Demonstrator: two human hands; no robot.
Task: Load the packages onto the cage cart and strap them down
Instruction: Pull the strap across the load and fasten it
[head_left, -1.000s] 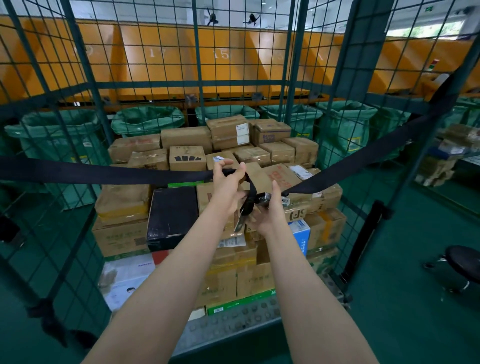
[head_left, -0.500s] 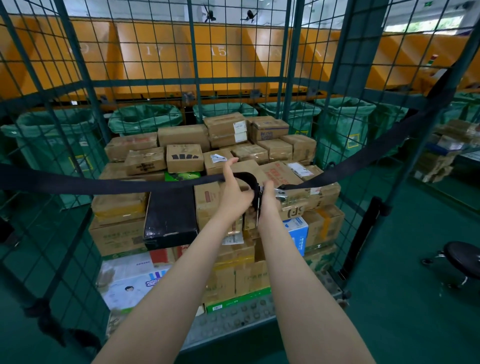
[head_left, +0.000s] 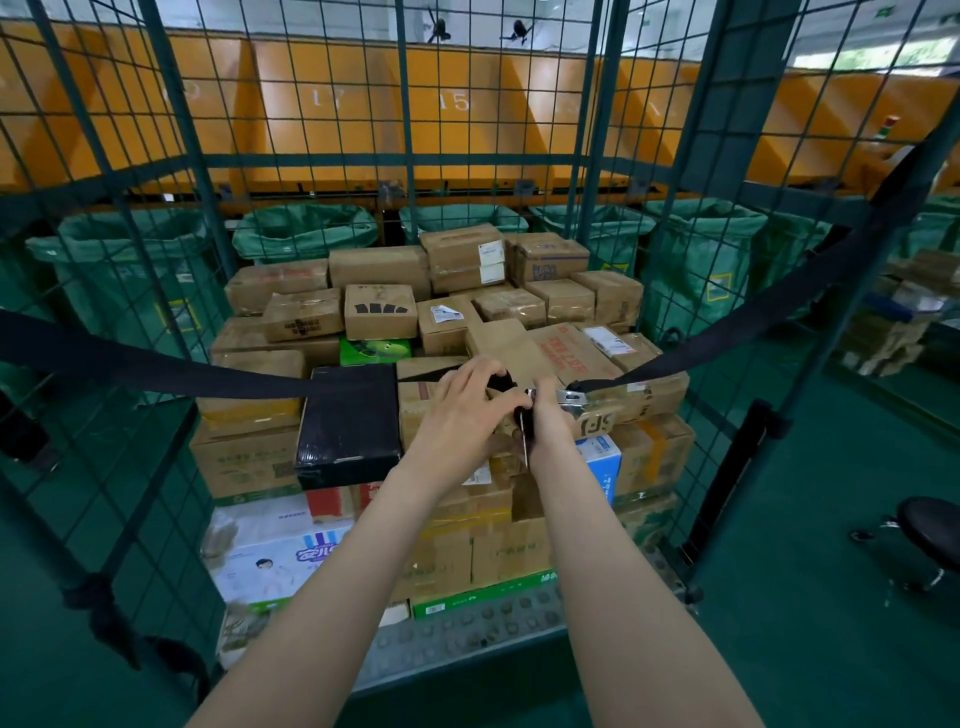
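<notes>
Stacked brown cardboard packages (head_left: 452, 322) already inside the green wire cage cart (head_left: 613, 171). Left hand (head_left: 462, 415) closed on black webbing strap (head_left: 156, 366), right hand (head_left: 545, 415) gripping its metal buckle (head_left: 571, 399). Risk: slack webbing slipping through unlatched buckle, leaving top boxes loose.

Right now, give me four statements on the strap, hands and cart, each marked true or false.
1. Both hands, left and right, meet at the metal buckle. True.
2. The black strap lies slack on the floor. False: it spans the cage cart above the boxes.
3. A black-wrapped package sits left of the hands. True.
4. The cart holds no boxes. False: cardboard boxes fill it.
</notes>
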